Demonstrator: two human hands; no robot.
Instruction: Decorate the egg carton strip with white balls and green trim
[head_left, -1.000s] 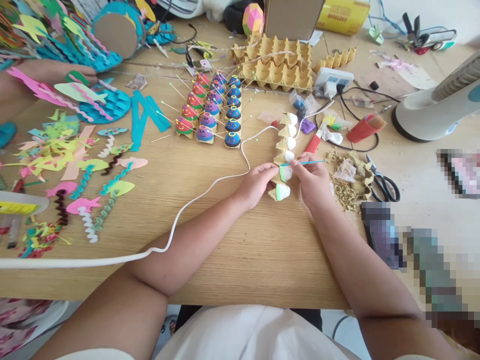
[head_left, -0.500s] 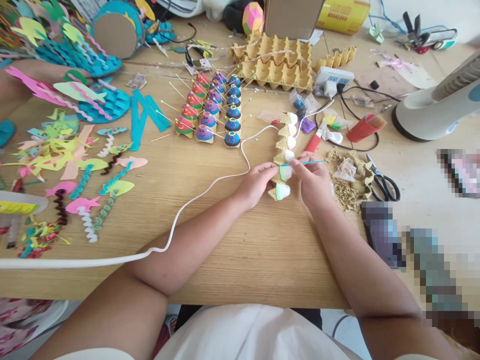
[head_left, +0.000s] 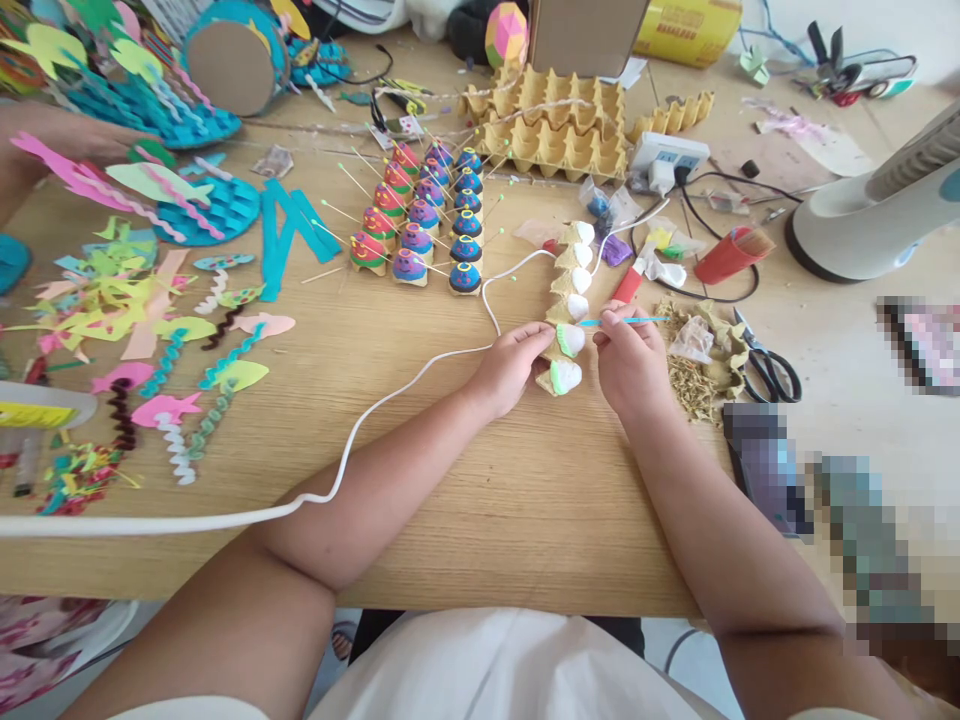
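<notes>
My left hand (head_left: 517,367) grips the left side of an egg-carton strip (head_left: 561,281), thumb and fingers closed on it. White covers the tops of the strip's cups, and the two nearest cups carry a light green band (head_left: 564,341) around the white. Between the fingertips of my right hand (head_left: 631,362) is a thin blue stick-like tool (head_left: 637,320). Its left tip is close to the second-nearest cup; I cannot tell whether it touches. To the left stand rows of painted egg-carton caterpillars (head_left: 421,238) with smiling faces and pin-like feelers.
A white cable (head_left: 352,440) crosses the table and my left forearm. Scissors (head_left: 766,365), wood-like shavings (head_left: 690,388) and a red cup (head_left: 724,260) lie to the right. Paper fish (head_left: 161,408) cover the left side. Another person's hand (head_left: 82,135) holds a blue carton piece (head_left: 187,118).
My right hand has shifted slightly right with the blue tool, uncovering more of the green-banded cup. The strip has tilted a little in my left hand. The other person's hand has moved slightly.
</notes>
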